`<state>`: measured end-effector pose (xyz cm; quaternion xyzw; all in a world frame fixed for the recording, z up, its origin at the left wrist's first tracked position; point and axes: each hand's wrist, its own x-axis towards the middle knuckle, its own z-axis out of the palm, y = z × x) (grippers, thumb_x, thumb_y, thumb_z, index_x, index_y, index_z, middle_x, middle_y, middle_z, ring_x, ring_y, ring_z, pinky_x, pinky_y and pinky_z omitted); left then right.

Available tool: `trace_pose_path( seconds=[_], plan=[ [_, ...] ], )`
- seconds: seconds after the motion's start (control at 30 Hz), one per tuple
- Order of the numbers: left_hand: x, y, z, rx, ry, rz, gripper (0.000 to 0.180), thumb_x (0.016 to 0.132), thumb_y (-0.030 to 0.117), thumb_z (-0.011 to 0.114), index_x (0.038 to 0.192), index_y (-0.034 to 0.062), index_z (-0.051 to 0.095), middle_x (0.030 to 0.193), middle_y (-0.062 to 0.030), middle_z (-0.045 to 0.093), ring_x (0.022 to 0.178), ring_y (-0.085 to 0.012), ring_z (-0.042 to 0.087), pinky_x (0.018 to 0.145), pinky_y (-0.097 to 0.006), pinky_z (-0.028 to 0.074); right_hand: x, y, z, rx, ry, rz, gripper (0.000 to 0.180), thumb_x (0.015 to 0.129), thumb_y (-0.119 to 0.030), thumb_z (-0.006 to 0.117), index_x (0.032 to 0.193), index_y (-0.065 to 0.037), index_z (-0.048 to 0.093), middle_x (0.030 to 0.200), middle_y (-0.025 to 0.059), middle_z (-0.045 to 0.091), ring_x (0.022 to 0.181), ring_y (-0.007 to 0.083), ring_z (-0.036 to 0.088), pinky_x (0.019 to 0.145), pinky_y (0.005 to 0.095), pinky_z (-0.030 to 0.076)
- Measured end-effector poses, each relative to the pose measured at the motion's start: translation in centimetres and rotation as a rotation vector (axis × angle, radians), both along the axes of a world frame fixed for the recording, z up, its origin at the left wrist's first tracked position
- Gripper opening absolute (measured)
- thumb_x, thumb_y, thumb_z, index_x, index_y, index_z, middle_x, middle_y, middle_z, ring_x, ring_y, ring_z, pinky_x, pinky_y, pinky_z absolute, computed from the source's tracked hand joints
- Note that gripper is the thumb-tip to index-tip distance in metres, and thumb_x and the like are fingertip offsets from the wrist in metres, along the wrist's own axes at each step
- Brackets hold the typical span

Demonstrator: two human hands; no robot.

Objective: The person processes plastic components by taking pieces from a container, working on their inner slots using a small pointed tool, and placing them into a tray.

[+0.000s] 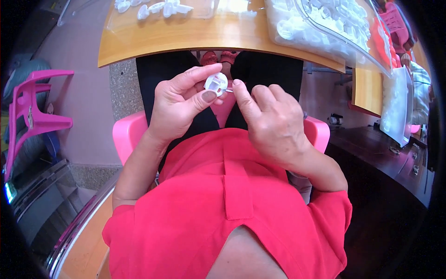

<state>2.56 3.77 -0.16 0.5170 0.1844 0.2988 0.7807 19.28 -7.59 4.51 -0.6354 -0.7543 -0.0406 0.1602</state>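
A white disc [215, 84] is pinched by the left hand [175, 103]; at its right edge, a thin piece [228, 90] is gripped by the right hand [272, 109].

A small workshop for handwork is suggested; whether it is housed in a home or a shop cannot be told. Loose white parts [165, 8] are spread on the wooden desk [186, 42], and many more are heaped in a clear bin [297, 42]. A similar piece [215, 80] is held in the left hand [179, 100]. Seating is provided by pink plastic chairs [42, 97]. What looks like a glass case [51, 204] is seen at the lower left.
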Motion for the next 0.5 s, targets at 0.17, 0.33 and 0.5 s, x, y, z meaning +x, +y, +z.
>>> trace_pose_path(
  seconds=[0.17, 0.33, 0.5],
  plan=[
    [-0.38, 0.12, -0.05, -0.101, -0.042, -0.065, 0.038, 0.096, 0.009, 0.057, 0.132, -0.0016, 0.053, 0.107, -0.0089, 0.061, 0.089, -0.0139, 0.062, 0.076, -0.026, 0.052, 0.04, -0.02, -0.02, 0.106, -0.023, 0.014, 0.044, 0.069, -0.005, 0.062, 0.112, 0.003, 0.064, 0.074, 0.0062, 0.049, 0.062, 0.0195, 0.050, 0.051, 0.0321, 0.041],
    [-0.37, 0.01, 0.08, -0.077, 0.011, -0.101, 0.036, 0.098, 0.013, 0.053, 0.132, -0.0006, 0.054, 0.105, -0.0075, 0.061, 0.084, -0.0118, 0.059, 0.072, -0.025, 0.050, -0.43, 0.21, -0.11, 0.110, -0.104, 0.042, 0.037, 0.073, -0.012, 0.060, 0.105, 0.006, 0.064, 0.071, 0.0068, 0.050, 0.065, 0.0191, 0.051, 0.051, 0.0305, 0.041],
    [-0.35, -0.21, 0.20, -0.076, 0.043, -0.096, 0.034, 0.098, 0.012, 0.054, 0.130, -0.0004, 0.056, 0.103, -0.0066, 0.060, 0.081, -0.0111, 0.058, 0.072, -0.024, 0.050, -0.55, 0.08, 0.00, 0.120, -0.157, 0.061, 0.036, 0.072, -0.013, 0.060, 0.102, 0.007, 0.065, 0.070, 0.0062, 0.050, 0.064, 0.0178, 0.050, 0.049, 0.0288, 0.038]
  ],
)
